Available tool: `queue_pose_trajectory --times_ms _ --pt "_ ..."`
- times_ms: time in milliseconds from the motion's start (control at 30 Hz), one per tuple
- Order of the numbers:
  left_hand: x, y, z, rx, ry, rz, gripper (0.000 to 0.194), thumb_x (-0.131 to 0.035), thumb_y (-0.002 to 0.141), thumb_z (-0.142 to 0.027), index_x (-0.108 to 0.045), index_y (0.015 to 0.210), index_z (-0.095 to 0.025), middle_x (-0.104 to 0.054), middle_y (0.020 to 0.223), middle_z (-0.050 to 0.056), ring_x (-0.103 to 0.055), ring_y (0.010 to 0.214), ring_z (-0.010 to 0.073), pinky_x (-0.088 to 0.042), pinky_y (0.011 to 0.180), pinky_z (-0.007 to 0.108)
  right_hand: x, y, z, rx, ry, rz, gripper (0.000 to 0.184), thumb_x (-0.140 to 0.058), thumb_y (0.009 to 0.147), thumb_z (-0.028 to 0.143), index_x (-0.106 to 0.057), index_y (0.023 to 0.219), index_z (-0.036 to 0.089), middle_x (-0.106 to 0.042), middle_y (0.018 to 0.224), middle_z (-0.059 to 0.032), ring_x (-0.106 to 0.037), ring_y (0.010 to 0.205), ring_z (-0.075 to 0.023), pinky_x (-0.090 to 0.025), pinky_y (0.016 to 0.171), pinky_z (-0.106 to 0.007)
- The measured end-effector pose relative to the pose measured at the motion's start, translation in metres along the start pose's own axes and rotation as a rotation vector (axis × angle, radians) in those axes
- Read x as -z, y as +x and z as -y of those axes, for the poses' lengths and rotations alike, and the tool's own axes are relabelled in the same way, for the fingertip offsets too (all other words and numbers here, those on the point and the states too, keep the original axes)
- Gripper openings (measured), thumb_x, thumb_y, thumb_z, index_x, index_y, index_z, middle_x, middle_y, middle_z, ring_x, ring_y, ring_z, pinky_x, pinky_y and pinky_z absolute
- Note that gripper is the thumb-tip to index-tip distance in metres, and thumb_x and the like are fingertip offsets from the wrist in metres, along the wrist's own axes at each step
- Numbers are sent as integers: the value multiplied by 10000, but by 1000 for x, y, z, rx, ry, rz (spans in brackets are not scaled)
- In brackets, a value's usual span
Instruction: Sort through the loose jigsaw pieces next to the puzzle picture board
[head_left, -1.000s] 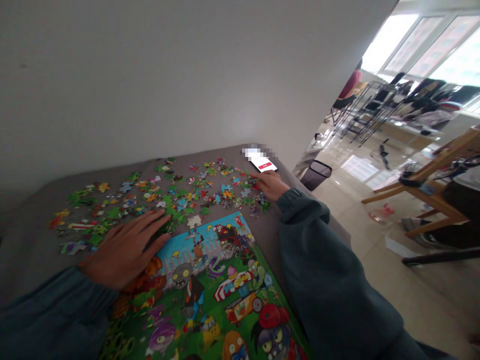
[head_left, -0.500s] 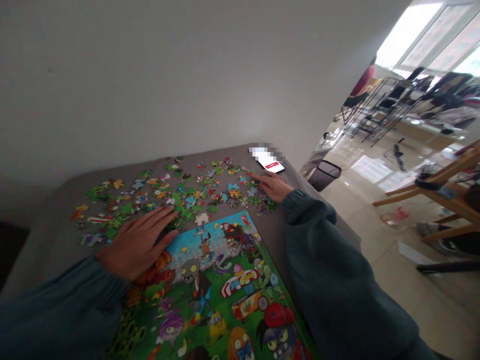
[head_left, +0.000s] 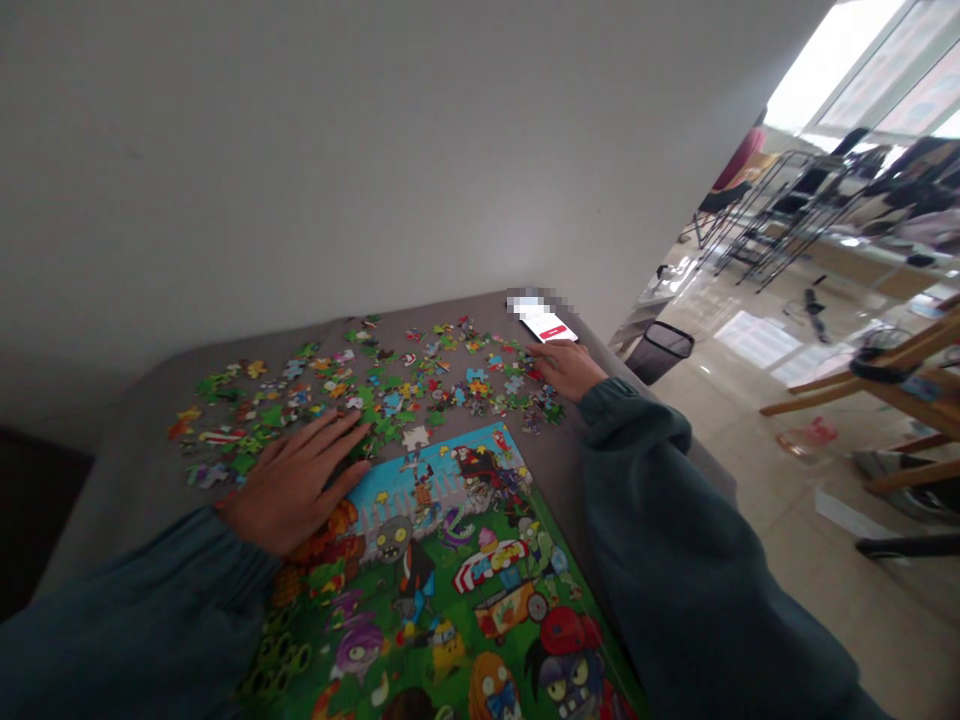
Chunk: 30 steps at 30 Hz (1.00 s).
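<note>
Loose puzzle pieces (head_left: 392, 402), mostly green with some blue, orange and red, lie scattered in a wide band across the far half of the grey surface (head_left: 553, 480). On the near side lies a bright puzzle picture (head_left: 442, 575) of cartoon figures, its blue strip at the far edge.

The left hand (head_left: 304, 480) is open, palm down with fingers stretched out, its fingertips at the near edge of the pieces and its thumb by the picture's far left corner. The right hand (head_left: 568, 371) reaches left to the pieces at the right end, index finger extended; whether it pinches one I cannot tell. A whitish piece (head_left: 415, 438) sits just beyond the picture's far edge, between the hands. A lit phone (head_left: 553, 328) lies just beyond the right hand, near the far right corner.
</note>
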<state>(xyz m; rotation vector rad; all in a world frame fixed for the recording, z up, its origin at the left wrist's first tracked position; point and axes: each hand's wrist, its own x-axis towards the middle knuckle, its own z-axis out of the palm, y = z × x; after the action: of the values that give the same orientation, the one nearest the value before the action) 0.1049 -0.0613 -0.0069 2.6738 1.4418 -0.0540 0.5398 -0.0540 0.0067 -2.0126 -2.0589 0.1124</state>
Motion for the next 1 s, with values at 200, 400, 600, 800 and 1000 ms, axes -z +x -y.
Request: queue_pose_trajectory --times_ms 200,400,600,800,1000 --pt "6 0 -3 -14 -19 26 768 -224 1001 -667 -510 1560 -225 -396 1688 61 -335 1575 339 -335 1240 593 -9 1 -2 33 9 70 512 -447 1050 281 -553 1551 265 -630 1494 -137 -492 1472 -364 -429 1169 -591" --pt "-1 -1 2 -32 -16 -53 781 -220 999 -693 -580 1504 -218 -422 1676 105 -457 1491 357 -354 1241 543 -19 2 -4 63 23 74 475 -490 1043 332 -613 1493 240 -552 1580 -106 -406 1517 -379 -374 1201 -621" --pt "1 -1 3 -25 -33 -42 802 -191 991 -718 -567 1511 -238 -480 1635 97 -462 1485 342 -362 1229 548 -22 2 -1 64 17 41 416 -501 1027 342 -711 1365 221 -596 1514 -124 -474 1421 -344 -383 1178 -577" --pt "29 -11 25 9 -50 -26 752 -217 999 -692 -590 1484 -255 -546 1589 64 -401 1531 320 -301 1266 552 -14 1 4 100 34 19 439 -516 1000 276 -687 1396 191 -654 1434 -141 -528 1359 -340 -399 1161 -556" --pt "43 -25 60 167 -19 -97 804 -170 994 -648 -595 1445 -136 -561 1552 124 -427 1500 330 -294 1272 512 -19 -12 50 444 150 71 485 -474 1052 319 -574 1515 213 -604 1525 -109 -468 1471 -290 -328 1242 -550"
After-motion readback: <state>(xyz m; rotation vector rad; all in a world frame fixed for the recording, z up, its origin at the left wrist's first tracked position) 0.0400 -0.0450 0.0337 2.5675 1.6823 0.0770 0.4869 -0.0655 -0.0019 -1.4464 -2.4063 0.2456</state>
